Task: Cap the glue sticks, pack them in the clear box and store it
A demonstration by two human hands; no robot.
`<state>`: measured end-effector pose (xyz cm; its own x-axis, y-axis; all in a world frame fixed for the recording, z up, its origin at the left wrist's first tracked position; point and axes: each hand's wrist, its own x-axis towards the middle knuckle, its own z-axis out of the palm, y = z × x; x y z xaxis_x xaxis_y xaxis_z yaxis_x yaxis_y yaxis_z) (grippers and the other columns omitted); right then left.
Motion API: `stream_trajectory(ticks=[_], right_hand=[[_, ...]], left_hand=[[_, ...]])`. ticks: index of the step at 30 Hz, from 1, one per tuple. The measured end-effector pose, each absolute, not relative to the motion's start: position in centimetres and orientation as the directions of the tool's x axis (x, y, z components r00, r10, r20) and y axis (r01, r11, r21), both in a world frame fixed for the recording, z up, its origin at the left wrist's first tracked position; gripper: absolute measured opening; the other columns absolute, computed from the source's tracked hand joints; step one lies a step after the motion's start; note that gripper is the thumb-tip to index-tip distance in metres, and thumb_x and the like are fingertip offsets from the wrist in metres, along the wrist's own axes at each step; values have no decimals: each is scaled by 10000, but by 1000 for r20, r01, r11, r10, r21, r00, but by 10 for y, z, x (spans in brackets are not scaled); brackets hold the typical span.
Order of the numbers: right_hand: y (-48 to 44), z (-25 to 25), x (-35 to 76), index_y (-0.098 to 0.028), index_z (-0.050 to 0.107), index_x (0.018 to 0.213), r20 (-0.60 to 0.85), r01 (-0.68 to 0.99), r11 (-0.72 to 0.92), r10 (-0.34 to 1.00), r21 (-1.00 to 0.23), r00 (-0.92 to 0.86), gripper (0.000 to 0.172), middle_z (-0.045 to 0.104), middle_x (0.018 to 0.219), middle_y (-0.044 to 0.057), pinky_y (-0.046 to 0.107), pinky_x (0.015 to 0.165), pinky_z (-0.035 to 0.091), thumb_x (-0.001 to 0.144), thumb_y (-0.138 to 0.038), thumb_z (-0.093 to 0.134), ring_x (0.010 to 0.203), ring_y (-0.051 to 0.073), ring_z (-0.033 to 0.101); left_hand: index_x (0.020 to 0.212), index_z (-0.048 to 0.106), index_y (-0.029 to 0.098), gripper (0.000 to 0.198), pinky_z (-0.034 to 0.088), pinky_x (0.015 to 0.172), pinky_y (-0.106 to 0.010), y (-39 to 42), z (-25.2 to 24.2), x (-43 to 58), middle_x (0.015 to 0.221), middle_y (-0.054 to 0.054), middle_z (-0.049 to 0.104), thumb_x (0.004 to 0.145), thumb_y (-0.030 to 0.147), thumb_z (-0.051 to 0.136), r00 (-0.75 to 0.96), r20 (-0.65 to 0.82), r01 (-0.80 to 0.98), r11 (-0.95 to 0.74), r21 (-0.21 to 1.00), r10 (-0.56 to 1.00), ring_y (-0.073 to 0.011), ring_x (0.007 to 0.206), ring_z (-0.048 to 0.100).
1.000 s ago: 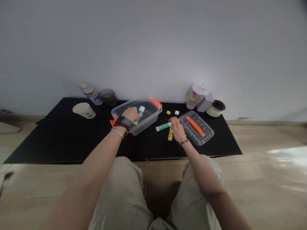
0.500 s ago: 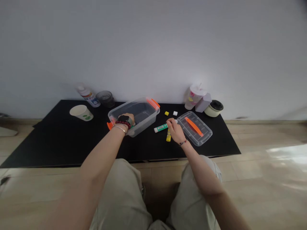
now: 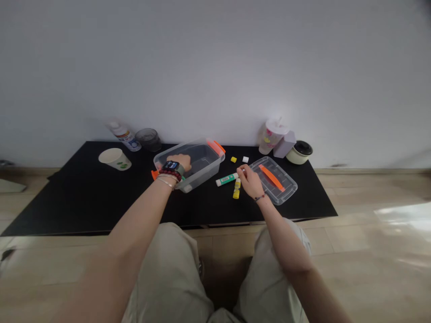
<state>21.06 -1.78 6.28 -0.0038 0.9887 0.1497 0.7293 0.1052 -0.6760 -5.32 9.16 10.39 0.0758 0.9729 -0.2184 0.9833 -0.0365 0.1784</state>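
A clear plastic box (image 3: 205, 174) with orange latches stands uncovered on the black table. My left hand (image 3: 182, 161), with a watch at the wrist, reaches down inside it; its fingertips are hidden. Near that wrist a white-ended green stick (image 3: 187, 188) shows through the box wall. My right hand (image 3: 249, 179) is closed in a pinch at the right end of a green-and-white glue stick (image 3: 227, 180), which lies tilted above the table. Just below is a yellow glue stick (image 3: 236, 189). A yellow cap (image 3: 233, 159) and a white cap (image 3: 245, 159) lie behind them.
The clear lid (image 3: 286, 179) with an orange handle lies right of my right hand. Behind it are a lidded tumbler (image 3: 269, 137), a pale box (image 3: 284, 145) and a black-lidded pot (image 3: 299, 154). At left are a paper cup (image 3: 115, 159), a spray bottle (image 3: 125, 137) and a dark glass (image 3: 148, 140).
My left hand has moved slightly up and farther into the box, showing the watch face more. My right hand has shifted a little to the right, uncovering more of the yellow glue stick.
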Motion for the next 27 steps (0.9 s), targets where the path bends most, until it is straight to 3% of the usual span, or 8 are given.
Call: stream_trajectory(ticks=[2,4,7,10,14,21,27], right_hand=[[-14,59,216,-215,603,1007,161,770,81,987,-633,28,300,552,645,-26,253,579,329,995,-454,422,598,163,543],[-9,52,219,-209,629,1013,195,827,105,981,-552,5,222,586,710,0,266,625,368,973,-373,486,685,181,563],[-2,40,217,-195,677,1069,241,894,246,957,-375,-162,203,646,938,85,325,793,420,938,-249,531,936,240,560],[3,26,207,-203,682,1175,198,913,347,931,-215,-307,286,612,1181,142,404,912,397,920,-207,552,1104,289,497],[11,9,197,-224,658,1236,124,916,387,919,-103,-375,336,522,1389,136,444,991,348,913,-187,573,1290,315,393],[13,8,192,-203,610,1272,131,843,533,843,-75,-521,329,614,1311,114,466,1080,289,952,-173,537,1384,297,375],[4,28,183,-241,612,1287,250,743,661,741,-109,-623,337,632,1325,95,466,1113,260,983,-194,474,1386,257,397]], left_hand=[[1094,725,201,319,481,865,-421,76,118,-42,1130,-165,710,854,349,574,88,-85,982,-73,173,992,-357,1051,655],[1226,647,233,362,478,854,-362,48,127,-29,1148,-112,699,943,351,454,139,164,948,-179,261,977,-289,1042,650],[1184,630,211,326,474,828,-303,0,121,-9,1041,-82,696,978,344,414,183,325,858,-312,408,928,-220,941,650],[1148,635,218,282,477,828,-284,-29,92,6,1044,-69,682,978,298,425,329,252,781,-412,468,910,-200,947,643],[1297,562,207,370,502,871,-331,-30,54,14,1243,-112,616,933,242,503,474,70,804,-464,371,878,-248,1101,608],[1457,403,128,584,461,1009,-404,-22,42,16,1431,-192,502,898,208,553,461,53,861,-461,214,886,-318,1312,485],[1501,323,115,563,524,831,-331,-22,42,18,1307,-199,605,969,264,438,283,-68,921,-252,299,957,-284,1072,665]])
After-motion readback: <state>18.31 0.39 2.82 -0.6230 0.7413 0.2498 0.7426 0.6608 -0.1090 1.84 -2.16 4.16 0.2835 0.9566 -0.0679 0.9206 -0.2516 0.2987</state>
